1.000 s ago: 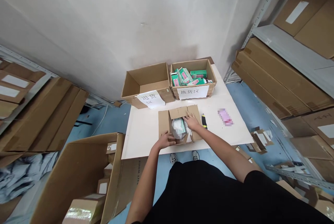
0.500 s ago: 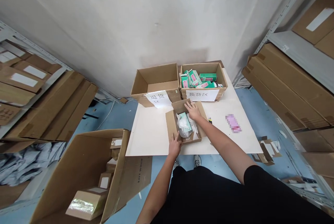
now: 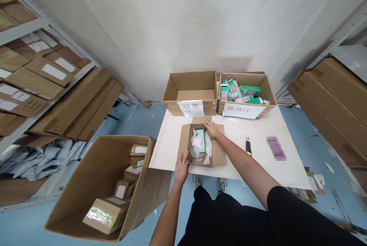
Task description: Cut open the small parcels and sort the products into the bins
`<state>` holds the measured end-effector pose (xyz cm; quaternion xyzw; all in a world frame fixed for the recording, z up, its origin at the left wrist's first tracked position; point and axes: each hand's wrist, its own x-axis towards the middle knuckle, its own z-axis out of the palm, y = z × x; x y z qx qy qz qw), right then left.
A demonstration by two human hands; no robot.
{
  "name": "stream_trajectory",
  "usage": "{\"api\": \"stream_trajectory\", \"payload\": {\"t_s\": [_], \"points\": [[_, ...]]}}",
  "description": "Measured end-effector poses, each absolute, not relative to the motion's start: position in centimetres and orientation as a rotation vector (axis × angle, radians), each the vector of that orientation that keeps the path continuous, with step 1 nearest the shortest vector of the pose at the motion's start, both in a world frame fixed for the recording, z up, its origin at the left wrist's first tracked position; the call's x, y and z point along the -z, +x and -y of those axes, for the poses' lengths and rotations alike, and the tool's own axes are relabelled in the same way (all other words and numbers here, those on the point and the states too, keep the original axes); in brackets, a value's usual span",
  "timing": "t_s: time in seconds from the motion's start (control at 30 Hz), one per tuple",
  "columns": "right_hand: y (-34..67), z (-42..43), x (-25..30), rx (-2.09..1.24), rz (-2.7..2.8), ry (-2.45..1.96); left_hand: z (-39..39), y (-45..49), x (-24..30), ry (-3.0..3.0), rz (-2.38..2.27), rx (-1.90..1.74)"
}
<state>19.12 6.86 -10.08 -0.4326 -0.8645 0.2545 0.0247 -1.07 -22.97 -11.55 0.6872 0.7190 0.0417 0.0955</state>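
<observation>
A small cardboard box (image 3: 190, 135) stands on the table with its flaps folded outward. Inside it lie a pale green carton (image 3: 203, 141) and crumpled white wrapping (image 3: 196, 142), which partly covers the carton. My left hand (image 3: 181, 168) rests at the front left corner, fingers stretched over the left flap. At the back right corner, my right hand (image 3: 211, 128) touches the rim with its fingers apart. Neither hand is on the carton. A yellow and black box cutter (image 3: 248, 146) lies right of the small box, beyond my right forearm.
Behind stand a large open box (image 3: 189, 104) with a paper sign and another sign-bearing box (image 3: 263, 114) holding several green cartons. A pixelated pink item (image 3: 276, 148) lies on the table (image 3: 162, 144). Left on the floor is a big carton (image 3: 86, 169) with parcels; loaded shelves flank both sides.
The small box has turned from a slant to nearly square with the table's front edge, both hands staying on it. The camera view has shifted left, and the box cutter shows more fully.
</observation>
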Motion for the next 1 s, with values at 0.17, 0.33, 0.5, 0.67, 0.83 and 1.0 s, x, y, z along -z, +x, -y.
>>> {"api": "stream_trajectory", "payload": {"t_s": [0.17,0.33,0.5,0.67,0.83,1.0], "points": [[13.4,-4.3,10.3,-0.739,2.418,-1.308,21.6,-2.6,10.8,1.929,-2.174,-0.142],[12.2,-1.4,12.8,-0.787,2.280,-1.641,17.1,-3.4,9.1,1.942,-1.941,-0.119],[12.6,-2.0,15.7,-0.921,2.213,-2.041,15.0,-4.8,9.6,1.900,-1.765,-0.114],[10.9,-1.4,17.7,-0.965,2.177,-2.170,15.5,-5.7,10.8,1.891,-1.745,-0.164],[8.7,0.4,18.4,-1.102,2.009,-2.313,15.5,-5.2,10.9,1.914,-1.721,-0.170],[7.7,0.7,16.9,-1.092,1.904,-2.358,15.5,-4.6,10.8,1.948,-1.777,-0.136]]}}
